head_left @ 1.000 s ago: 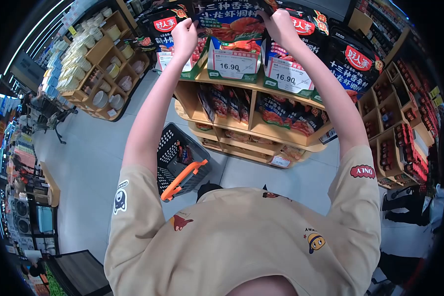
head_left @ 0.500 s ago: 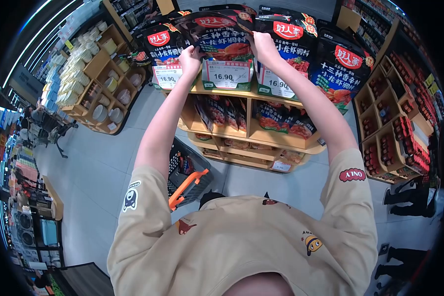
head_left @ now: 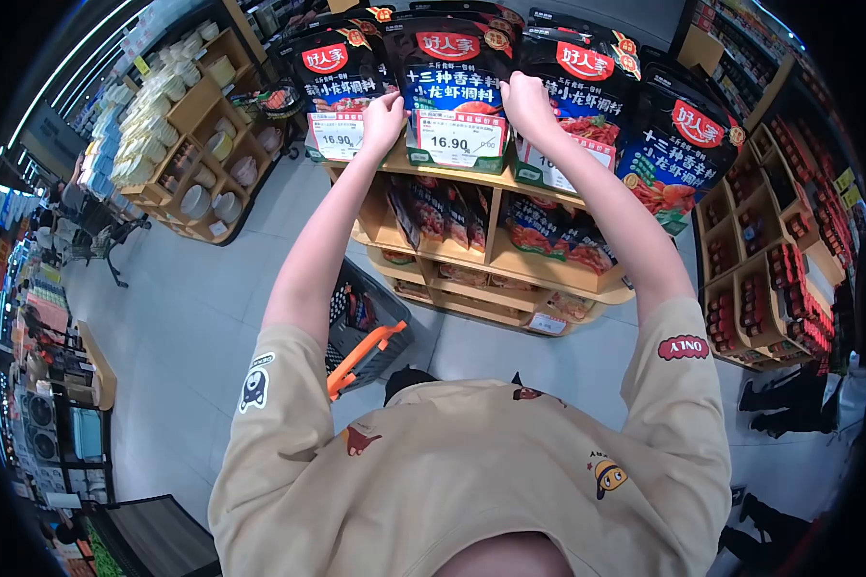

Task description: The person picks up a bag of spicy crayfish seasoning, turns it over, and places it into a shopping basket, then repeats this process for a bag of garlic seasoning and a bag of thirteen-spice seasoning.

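Observation:
A dark pouch of crayfish seasoning (head_left: 457, 88) with a red logo stands upright in the middle of the display, its 16.90 price card (head_left: 449, 144) in front of its lower half. At its left edge is my left hand (head_left: 385, 119), fingers curled in and the tips at the pouch's side. Against the opposite edge my right hand (head_left: 529, 104) is closed the same way, overlapping the neighbouring pouch (head_left: 587, 88). Part of each hand's fingertips is hidden. To the left stands another pouch (head_left: 327, 72) with its own price card.
The wooden shelf unit (head_left: 491, 216) holds more pouches on lower levels. A grey shopping basket (head_left: 380, 346) with an orange handle (head_left: 366, 358) stands on the floor left of my body. Shelves of jars (head_left: 789, 298) are at right, a bowl display (head_left: 178, 144) at left.
The middle pouch, bent over at its top between my hands earlier, now stands straighter with its front plainly showing. Both hands have shifted slightly right and lower along its sides.

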{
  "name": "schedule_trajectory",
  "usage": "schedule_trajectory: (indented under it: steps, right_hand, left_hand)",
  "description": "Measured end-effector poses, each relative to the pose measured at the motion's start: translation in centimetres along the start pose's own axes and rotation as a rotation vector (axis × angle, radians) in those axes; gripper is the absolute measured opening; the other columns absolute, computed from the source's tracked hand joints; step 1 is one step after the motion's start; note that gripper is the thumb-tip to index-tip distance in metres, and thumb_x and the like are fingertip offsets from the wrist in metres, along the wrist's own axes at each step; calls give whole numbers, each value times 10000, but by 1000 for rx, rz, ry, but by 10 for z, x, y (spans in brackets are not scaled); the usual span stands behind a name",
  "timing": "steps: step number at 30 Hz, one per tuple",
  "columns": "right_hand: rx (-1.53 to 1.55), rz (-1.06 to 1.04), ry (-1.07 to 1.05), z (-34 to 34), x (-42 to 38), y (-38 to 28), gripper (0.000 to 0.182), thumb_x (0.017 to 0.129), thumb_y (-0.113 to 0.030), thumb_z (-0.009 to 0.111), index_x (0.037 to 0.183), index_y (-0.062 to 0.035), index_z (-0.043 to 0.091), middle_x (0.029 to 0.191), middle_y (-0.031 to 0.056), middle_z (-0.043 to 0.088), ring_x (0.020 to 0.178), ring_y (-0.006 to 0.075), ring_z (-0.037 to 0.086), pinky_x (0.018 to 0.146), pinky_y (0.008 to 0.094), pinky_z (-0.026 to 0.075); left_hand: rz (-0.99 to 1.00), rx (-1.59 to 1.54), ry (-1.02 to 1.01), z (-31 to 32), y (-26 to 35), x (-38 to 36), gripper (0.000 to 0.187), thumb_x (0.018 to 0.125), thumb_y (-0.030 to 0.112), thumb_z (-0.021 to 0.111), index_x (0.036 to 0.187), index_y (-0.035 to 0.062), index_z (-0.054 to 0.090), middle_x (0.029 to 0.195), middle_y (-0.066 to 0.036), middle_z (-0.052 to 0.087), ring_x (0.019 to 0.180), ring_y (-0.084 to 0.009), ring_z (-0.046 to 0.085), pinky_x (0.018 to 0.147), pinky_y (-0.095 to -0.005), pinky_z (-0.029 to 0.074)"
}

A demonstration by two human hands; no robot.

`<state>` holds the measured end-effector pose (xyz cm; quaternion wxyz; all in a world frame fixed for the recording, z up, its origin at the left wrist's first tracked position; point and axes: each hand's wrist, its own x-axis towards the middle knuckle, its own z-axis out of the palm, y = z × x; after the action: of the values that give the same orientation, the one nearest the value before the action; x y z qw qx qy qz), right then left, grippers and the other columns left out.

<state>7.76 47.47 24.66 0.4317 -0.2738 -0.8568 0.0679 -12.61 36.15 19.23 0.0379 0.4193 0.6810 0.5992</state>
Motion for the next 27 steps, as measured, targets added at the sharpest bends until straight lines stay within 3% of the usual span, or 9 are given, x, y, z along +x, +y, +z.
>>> schedule_trajectory:
  steps: [5, 9, 11, 14, 17, 19, 24, 25, 27]
  right_hand:
    - [-67, -32, -27, -10, -6, 0, 264, 791, -182, 509, 728, 72, 548, 658, 259, 560, 650, 389, 574, 617, 420, 482]
    - [-85, -27, -20, -23, -23, -7, 261, 793, -203, 507, 855, 50, 510, 655, 224, 572, 628, 367, 581, 572, 417, 478]
    - [-25, -96, 82, -34, -44, -17, 209, 784, -193, 512, 869, -2, 520, 673, 154, 597, 601, 314, 591, 528, 391, 471]
    - [-49, -81, 43, -40, -84, -30, 126, 767, -172, 525, 868, -98, 533, 669, 48, 608, 564, 231, 595, 462, 340, 440]
    - [62, -54, -115, -13, -133, -28, 89, 767, -163, 524, 831, -103, 540, 616, 50, 581, 539, 223, 578, 470, 330, 432]
    - [135, -30, -292, 4, -164, -37, 77, 770, -161, 520, 803, -97, 546, 611, 64, 572, 541, 228, 574, 477, 324, 432]
    - [315, 34, -607, 63, -237, -64, 91, 760, -131, 526, 765, -46, 561, 653, 133, 579, 559, 267, 572, 506, 346, 439]
    - [364, 69, -667, 72, -249, -74, 91, 756, -124, 530, 767, -39, 562, 654, 144, 577, 561, 274, 572, 512, 349, 442]
    - [508, 110, -798, 92, -269, -96, 122, 763, -107, 520, 796, 4, 561, 721, 174, 580, 682, 305, 576, 621, 354, 449]
  left_hand:
    - [197, -9, 67, -6, 7, -32, 243, 822, 34, 433, 1033, -54, 515, 954, -136, 582, 801, -181, 606, 704, -243, 469]
    - [330, 37, 63, -22, 14, -91, 181, 815, -6, 427, 953, -52, 535, 844, -98, 578, 732, -139, 580, 672, -236, 460]
    - [208, -27, -34, -30, 16, -134, 168, 815, -14, 415, 915, -51, 545, 788, -90, 582, 726, -135, 581, 656, -233, 462]
    - [52, 108, -168, -49, -14, -196, 159, 803, -8, 435, 900, -25, 560, 736, -86, 588, 679, -134, 591, 641, -234, 461]
    - [-266, 191, -228, -76, -50, -249, 159, 810, 25, 442, 900, -14, 568, 705, -80, 595, 673, -127, 589, 640, -235, 459]
    - [-416, 177, -154, -98, -88, -285, 179, 793, 89, 452, 874, 5, 587, 692, -123, 606, 674, -208, 607, 623, -297, 460]
    - [-535, 687, -97, -158, -122, -365, 220, 797, 176, 456, 869, 22, 594, 725, -164, 599, 720, -310, 585, 648, -369, 456]
    - [-563, 686, -95, -166, -126, -380, 220, 797, 176, 456, 869, 22, 594, 725, -164, 599, 720, -310, 585, 648, -369, 456]
    - [-842, 502, -115, -179, -139, -407, 225, 794, 198, 471, 871, 24, 591, 739, -168, 596, 737, -308, 584, 653, -369, 455]
